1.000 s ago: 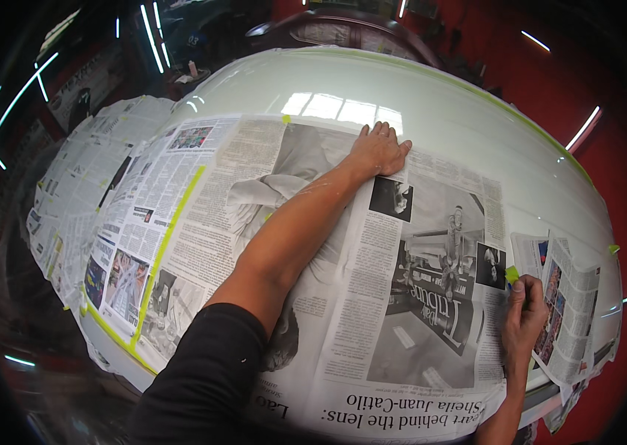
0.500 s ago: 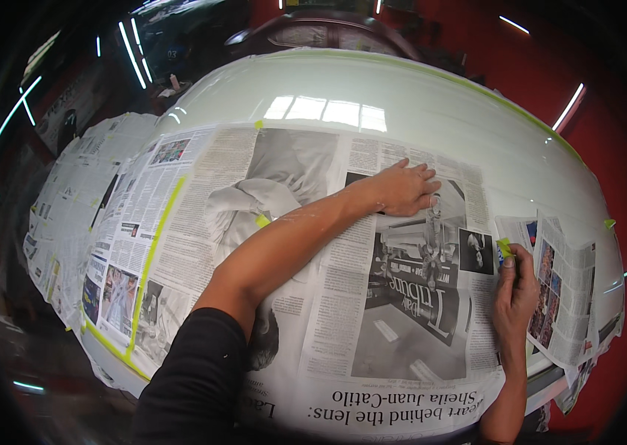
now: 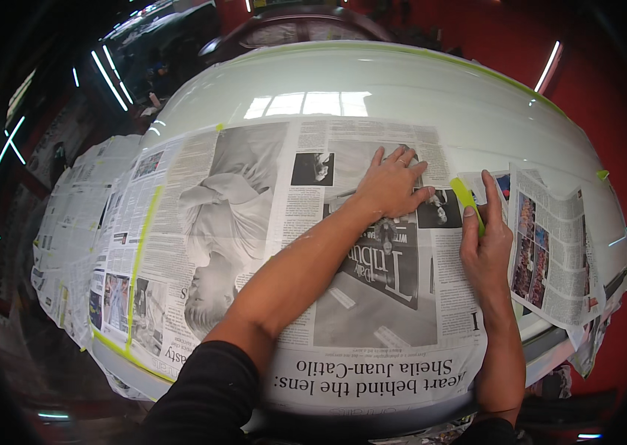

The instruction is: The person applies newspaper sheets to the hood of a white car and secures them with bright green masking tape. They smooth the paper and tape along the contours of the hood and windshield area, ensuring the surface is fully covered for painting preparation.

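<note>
A large sheet of newspaper (image 3: 254, 200) lies over the lower part of a glossy pale car panel (image 3: 202, 96). My left hand (image 3: 395, 185) rests palm down on the sheet with its fingers spread, holding nothing. Near the sheet's right edge is my right hand (image 3: 485, 241), its index finger stretched out and its thumb against a strip of yellow-green masking tape (image 3: 464, 194). The strip's upper end is at the sheet's edge; its lower end runs in between thumb and fingers. Whether that upper end is stuck down, I cannot tell.
Right of my right hand lies another newspaper piece (image 3: 554, 245) with a loose, folded edge. More taped newspaper (image 3: 80, 230) covers the left side, along a yellow-green tape line (image 3: 143, 267). Tape also runs along the panel's far edge (image 3: 373, 46). A dark car (image 3: 298, 26) stands behind.
My right hand has moved up beside the sheet's edge, and the tape strip now shows stretched lengthwise. My left hand's fingers have spread wider on the paper. The whole view has shifted.
</note>
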A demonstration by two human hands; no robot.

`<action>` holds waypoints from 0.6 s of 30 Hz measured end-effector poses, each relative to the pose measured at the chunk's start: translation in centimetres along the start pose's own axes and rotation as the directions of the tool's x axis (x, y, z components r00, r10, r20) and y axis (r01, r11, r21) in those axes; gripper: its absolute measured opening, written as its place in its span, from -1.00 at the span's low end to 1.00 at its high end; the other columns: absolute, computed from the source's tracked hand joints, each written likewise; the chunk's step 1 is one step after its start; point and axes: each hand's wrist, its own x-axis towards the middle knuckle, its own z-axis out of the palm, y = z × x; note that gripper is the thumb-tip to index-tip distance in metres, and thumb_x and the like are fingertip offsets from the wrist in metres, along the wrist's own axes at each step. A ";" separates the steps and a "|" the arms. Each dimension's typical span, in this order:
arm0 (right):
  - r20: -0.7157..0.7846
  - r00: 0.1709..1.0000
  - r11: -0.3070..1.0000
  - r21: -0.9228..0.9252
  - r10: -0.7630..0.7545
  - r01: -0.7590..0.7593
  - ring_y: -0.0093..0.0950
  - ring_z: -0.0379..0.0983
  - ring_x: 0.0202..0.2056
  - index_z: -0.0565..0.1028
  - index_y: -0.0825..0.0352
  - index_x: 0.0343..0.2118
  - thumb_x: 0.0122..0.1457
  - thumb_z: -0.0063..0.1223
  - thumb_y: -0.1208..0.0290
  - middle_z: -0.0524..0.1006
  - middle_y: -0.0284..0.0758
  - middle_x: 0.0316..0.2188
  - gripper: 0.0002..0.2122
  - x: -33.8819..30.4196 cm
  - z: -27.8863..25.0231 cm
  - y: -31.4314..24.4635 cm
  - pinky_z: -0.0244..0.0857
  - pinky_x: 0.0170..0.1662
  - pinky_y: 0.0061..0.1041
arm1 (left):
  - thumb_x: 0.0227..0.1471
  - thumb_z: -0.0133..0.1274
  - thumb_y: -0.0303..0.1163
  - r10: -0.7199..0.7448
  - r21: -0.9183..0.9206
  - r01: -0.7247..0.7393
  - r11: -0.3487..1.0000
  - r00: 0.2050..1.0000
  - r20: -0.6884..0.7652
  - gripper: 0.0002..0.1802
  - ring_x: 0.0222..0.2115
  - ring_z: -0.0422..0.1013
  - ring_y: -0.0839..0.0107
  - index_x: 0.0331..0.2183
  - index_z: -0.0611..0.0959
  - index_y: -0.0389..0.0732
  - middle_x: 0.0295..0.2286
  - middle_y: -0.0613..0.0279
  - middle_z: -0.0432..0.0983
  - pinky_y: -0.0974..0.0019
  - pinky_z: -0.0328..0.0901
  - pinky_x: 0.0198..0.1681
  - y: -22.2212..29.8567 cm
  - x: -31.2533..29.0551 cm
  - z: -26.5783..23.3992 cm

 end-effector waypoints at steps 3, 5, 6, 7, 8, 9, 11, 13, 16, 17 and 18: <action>0.030 0.999 1.000 -0.014 0.023 -0.023 -0.24 0.52 -0.59 0.16 0.29 0.31 0.27 -0.09 0.54 0.53 -0.12 -0.58 -0.47 0.3 0.3 0.6 0.34 -0.48 -0.31 | 0.16 0.01 0.06 0.002 -0.170 -0.002 0.985 1.000 0.002 -0.37 0.19 0.21 0.01 0.13 0.50 -0.15 0.12 -0.06 0.35 -0.14 -0.13 0.33 -0.6 0.3 0.2; 0.046 0.997 0.997 -0.048 0.058 -0.056 -0.17 0.54 -0.55 0.15 0.29 0.31 0.27 -0.08 0.54 0.55 -0.08 -0.54 -0.46 0.3 0.3 0.8 0.36 -0.45 -0.28 | 0.16 0.06 0.02 0.016 -0.394 0.036 0.918 0.991 0.129 -0.37 0.11 0.33 0.08 0.13 0.49 -0.19 0.04 -0.05 0.45 -0.05 0.01 0.30 -0.3 0.9 -1.6; 0.049 0.996 0.996 -0.063 0.074 -0.071 -0.14 0.55 -0.53 0.15 0.28 0.32 0.26 -0.07 0.53 0.56 -0.06 -0.52 -0.46 0.3 0.3 1.0 0.37 -0.44 -0.26 | 0.16 0.09 0.01 -0.007 -0.581 0.089 0.809 0.990 0.142 -0.36 0.06 0.37 0.15 0.13 0.49 -0.21 -0.01 -0.03 0.49 0.02 0.08 0.25 0.0 1.1 -1.8; 0.050 0.995 0.993 -0.077 0.090 -0.086 -0.10 0.56 -0.50 0.15 0.28 0.32 0.26 -0.07 0.53 0.57 -0.03 -0.50 -0.46 0.4 0.4 1.2 0.37 -0.43 -0.25 | 0.15 0.11 0.00 -0.025 -0.739 0.135 0.660 0.987 0.158 -0.34 0.00 0.41 0.22 0.13 0.48 -0.24 -0.06 -0.02 0.53 0.08 0.16 0.21 0.5 1.1 -2.0; 0.042 0.997 0.995 -0.084 0.066 -0.062 -0.10 0.57 -0.48 0.14 0.28 0.32 0.26 -0.06 0.53 0.57 -0.02 -0.48 -0.45 0.4 0.4 1.4 0.38 -0.41 -0.23 | 0.15 0.13 -0.01 -0.038 -0.861 0.174 0.478 0.983 0.177 -0.33 -0.05 0.45 0.29 0.13 0.47 -0.26 -0.11 -0.01 0.56 0.15 0.24 0.16 1.0 1.0 -1.9; 0.037 0.999 0.996 -0.086 0.040 -0.037 -0.09 0.58 -0.46 0.13 0.28 0.32 0.26 -0.06 0.53 0.58 0.00 -0.46 -0.44 0.4 0.5 1.5 0.38 -0.40 -0.22 | 0.10 0.21 -0.04 0.021 -0.893 0.004 0.450 1.000 0.015 -0.29 -0.11 0.47 0.42 0.13 0.47 -0.31 -0.20 0.03 0.60 0.33 0.34 0.02 1.6 0.4 -1.1; 0.039 0.999 0.995 -0.097 0.021 -0.017 -0.08 0.59 -0.43 0.12 0.29 0.33 0.25 -0.05 0.54 0.58 0.02 -0.44 -0.43 0.3 0.6 1.8 0.39 -0.38 -0.19 | 0.06 0.26 -0.05 0.119 -0.879 0.030 0.476 0.988 0.098 -0.27 -0.14 0.49 0.39 0.13 0.47 -0.31 -0.22 0.05 0.61 0.33 0.33 0.03 3.4 -0.4 -1.6; 0.066 0.998 0.993 -0.116 0.013 -0.006 -0.08 0.59 -0.42 0.11 0.29 0.33 0.24 -0.04 0.55 0.58 0.02 -0.43 -0.42 0.3 0.7 1.8 0.40 -0.36 -0.18 | 0.04 0.29 -0.16 0.138 -0.859 0.035 0.512 0.983 0.122 -0.37 -0.20 0.51 0.42 0.06 0.54 -0.30 -0.26 0.10 0.63 0.39 0.37 -0.05 4.2 -0.7 -1.2; 0.097 0.993 0.989 -0.138 0.071 -0.057 -0.10 0.58 -0.46 0.11 0.31 0.32 0.22 -0.03 0.56 0.57 -0.01 -0.48 -0.41 0.5 0.8 1.3 0.39 -0.37 -0.19 | 0.09 0.24 -0.31 0.082 -0.870 0.068 0.489 0.989 0.123 -0.60 -0.26 0.52 0.49 -0.05 0.62 -0.30 -0.30 0.14 0.64 0.43 0.40 -0.16 3.5 -0.8 -0.7; 0.123 0.987 0.988 -0.126 0.100 -0.084 -0.10 0.58 -0.47 0.11 0.31 0.32 0.22 -0.03 0.56 0.56 -0.03 -0.50 -0.41 0.5 0.8 1.0 0.39 -0.37 -0.20 | 0.11 0.21 -0.35 0.047 -0.870 0.086 0.485 0.991 0.124 -0.65 -0.28 0.52 0.51 -0.08 0.64 -0.30 -0.31 0.16 0.64 0.43 0.40 -0.19 3.5 -0.9 -0.6; 0.145 0.981 0.987 -0.120 0.128 -0.111 -0.10 0.57 -0.49 0.11 0.31 0.32 0.22 -0.04 0.56 0.56 -0.05 -0.52 -0.41 0.5 0.6 0.7 0.38 -0.38 -0.21 | 0.12 0.19 -0.40 0.016 -0.872 0.099 0.479 0.992 0.121 -0.70 -0.30 0.52 0.54 -0.11 0.65 -0.31 -0.32 0.17 0.64 0.44 0.41 -0.22 3.7 -1.0 -0.6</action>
